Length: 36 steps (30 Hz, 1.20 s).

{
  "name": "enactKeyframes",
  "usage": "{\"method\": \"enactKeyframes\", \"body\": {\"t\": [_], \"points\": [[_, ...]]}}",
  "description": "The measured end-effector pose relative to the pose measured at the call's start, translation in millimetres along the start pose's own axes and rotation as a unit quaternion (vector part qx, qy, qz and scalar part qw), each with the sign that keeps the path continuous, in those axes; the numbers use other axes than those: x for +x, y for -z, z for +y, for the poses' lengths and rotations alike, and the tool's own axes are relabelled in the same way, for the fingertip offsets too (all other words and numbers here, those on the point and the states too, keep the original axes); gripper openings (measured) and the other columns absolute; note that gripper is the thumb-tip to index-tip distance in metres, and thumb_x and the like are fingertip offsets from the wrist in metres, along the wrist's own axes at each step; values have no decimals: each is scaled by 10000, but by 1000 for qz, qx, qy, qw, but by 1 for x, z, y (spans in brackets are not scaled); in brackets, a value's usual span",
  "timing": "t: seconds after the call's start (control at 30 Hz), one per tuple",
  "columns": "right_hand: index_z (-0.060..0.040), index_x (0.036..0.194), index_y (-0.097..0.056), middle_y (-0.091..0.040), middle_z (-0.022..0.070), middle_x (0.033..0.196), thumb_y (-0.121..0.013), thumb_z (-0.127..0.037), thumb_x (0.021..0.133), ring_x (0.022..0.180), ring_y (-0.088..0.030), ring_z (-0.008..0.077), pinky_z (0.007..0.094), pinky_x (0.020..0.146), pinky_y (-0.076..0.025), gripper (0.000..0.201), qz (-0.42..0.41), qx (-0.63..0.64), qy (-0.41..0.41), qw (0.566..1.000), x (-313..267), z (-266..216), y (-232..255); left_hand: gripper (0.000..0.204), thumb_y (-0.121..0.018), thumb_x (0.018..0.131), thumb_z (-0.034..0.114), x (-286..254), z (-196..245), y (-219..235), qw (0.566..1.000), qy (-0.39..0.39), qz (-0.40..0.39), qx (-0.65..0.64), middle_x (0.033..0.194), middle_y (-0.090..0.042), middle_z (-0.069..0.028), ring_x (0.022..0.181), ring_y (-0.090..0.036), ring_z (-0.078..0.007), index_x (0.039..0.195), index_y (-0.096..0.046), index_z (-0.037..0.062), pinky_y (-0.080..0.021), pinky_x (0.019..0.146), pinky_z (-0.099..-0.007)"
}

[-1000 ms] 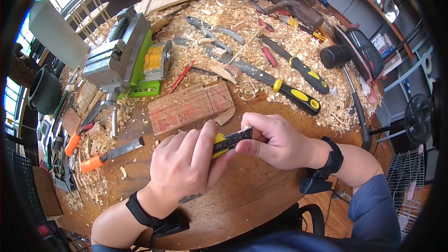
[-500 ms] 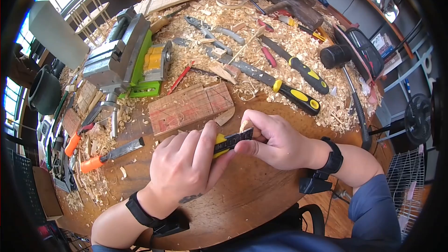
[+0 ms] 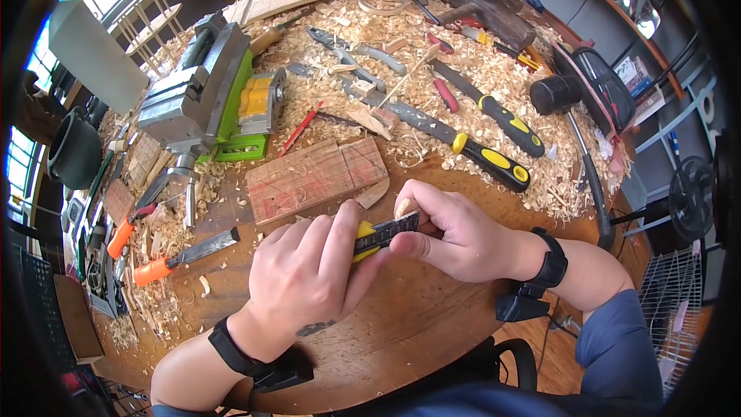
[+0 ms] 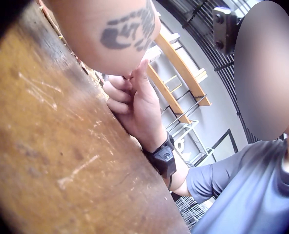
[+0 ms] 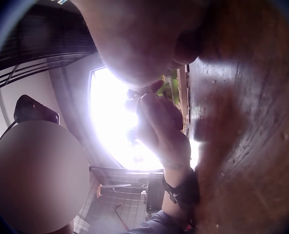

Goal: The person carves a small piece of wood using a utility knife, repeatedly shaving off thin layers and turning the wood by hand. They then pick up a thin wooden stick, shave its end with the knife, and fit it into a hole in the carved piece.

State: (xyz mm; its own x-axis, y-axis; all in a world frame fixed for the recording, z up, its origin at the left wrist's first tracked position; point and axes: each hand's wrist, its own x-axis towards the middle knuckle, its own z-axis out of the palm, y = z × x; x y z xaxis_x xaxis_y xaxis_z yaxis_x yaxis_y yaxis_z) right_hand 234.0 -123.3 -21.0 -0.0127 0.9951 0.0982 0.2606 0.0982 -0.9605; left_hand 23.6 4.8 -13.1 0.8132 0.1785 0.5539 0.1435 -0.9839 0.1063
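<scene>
In the head view, the left hand (image 3: 301, 274) grips a yellow and black cutter (image 3: 374, 238), its fingers curled round the handle. The dark blade part points right, toward the other hand. The right hand (image 3: 459, 238) pinches a small pale wood piece (image 3: 404, 207) between curled fingers, its thumb against the blade's end. Both hands are nearly together above the table's front part. The wrist views show the hands close to each other, but the cutter cannot be made out there.
A reddish wood block (image 3: 301, 181) lies just beyond the hands. Behind it are wood shavings, a green vise (image 3: 231, 120), a rasp with a yellow-black handle (image 3: 494, 164) and a black mallet (image 3: 556, 94). Orange-handled chisels (image 3: 154, 270) lie at left.
Compared with the earliest frame, the small wood piece shows more above the blade and the right fingers have shifted slightly. The left hand has hardly moved.
</scene>
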Motion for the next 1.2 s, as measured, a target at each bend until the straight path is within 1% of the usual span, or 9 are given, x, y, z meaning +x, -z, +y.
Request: {"method": "enactKeyframes", "body": {"t": [0.07, 0.17, 0.3, 0.37, 0.6, 0.77, 0.87, 1.0, 1.2], "points": [[-42, 1093, -553, -527, 73, 682, -721, -377, 1087, 616, -460, 143, 349, 572, -381, 374, -4, -22, -4, 1000, -1, 1, 1, 534, -834, 925, 363, 0, 0, -1, 1000, 1, -1, 0, 734, -611, -50, 549, -595, -194, 1235, -692, -48, -471, 516, -323], [-44, 1100, -557, -531, 83, 685, -732, -363, 1081, 618, -471, 148, 352, 573, -386, 365, 4, -86, 37, 996, -1, 2, 1, 538, -836, 924, 362, 0, 0, -2, 1000, 1, 12, -2, 733, -612, -51, 552, -598, -195, 1238, -693, -52, -472, 515, -325], [-46, 1105, -555, -534, 89, 687, -736, -356, 1079, 618, -485, 158, 355, 580, -397, 359, 4, -59, 38, 998, 0, 2, 0, 544, -838, 923, 365, -1, 0, -1, 1000, 3, 8, 0, 738, -615, -53, 556, -599, -198, 1240, -694, -54, -472, 518, -325], [-48, 1114, -553, -537, 92, 690, -728, -353, 1084, 619, -494, 163, 354, 589, -405, 353, 13, -17, 17, 1000, 0, 1, -1, 545, -838, 923, 367, -1, 0, -1, 1000, 1, 6, 2, 740, -616, -53, 557, -599, -199, 1239, -694, -54, -471, 519, -325], [-50, 1104, -547, -539, 89, 686, -715, -345, 1094, 622, -497, 163, 348, 597, -414, 339, 3, -30, 7, 1000, -1, 0, 0, 544, -833, 928, 372, -1, 1, -1, 1000, 4, 0, 9, 733, -611, -51, 551, -595, -196, 1236, -694, -54, -467, 513, -324], [-50, 1108, -548, -546, 84, 692, -716, -347, 1093, 625, -486, 166, 352, 604, -419, 341, 12, -83, 40, 996, -1, 1, 0, 545, -836, 927, 366, 0, 0, -3, 1000, 1, 21, 2, 727, -611, -51, 546, -592, -197, 1237, -694, -59, -469, 511, -324], [-49, 1137, -558, -567, 77, 728, -715, -348, 1093, 647, -497, 164, 349, 618, -427, 340, 23, -27, 35, 999, 0, 1, -3, 549, -837, 926, 362, -1, 0, -1, 1000, 4, 12, 3, 736, -618, -55, 550, -596, -198, 1245, -691, -61, -474, 515, -324], [-47, 1171, -564, -577, 71, 766, -719, -339, 1091, 663, -515, 168, 344, 636, -437, 339, 12, -35, 21, 999, 0, 1, -2, 555, -837, 925, 360, -1, 0, -1, 1000, 6, -1, 2, 745, -624, -58, 554, -601, -200, 1252, -686, -63, -476, 519, -324], [-43, 1202, -557, -560, 62, 775, -720, -312, 1092, 669, -516, 154, 336, 636, -437, 333, 15, -33, 43, 998, -1, 3, -2, 558, -832, 927, 363, -1, -1, -1, 1000, 5, -3, -4, 742, -620, -56, 550, -597, -200, 1255, -684, -64, -472, 515, -326]]}}
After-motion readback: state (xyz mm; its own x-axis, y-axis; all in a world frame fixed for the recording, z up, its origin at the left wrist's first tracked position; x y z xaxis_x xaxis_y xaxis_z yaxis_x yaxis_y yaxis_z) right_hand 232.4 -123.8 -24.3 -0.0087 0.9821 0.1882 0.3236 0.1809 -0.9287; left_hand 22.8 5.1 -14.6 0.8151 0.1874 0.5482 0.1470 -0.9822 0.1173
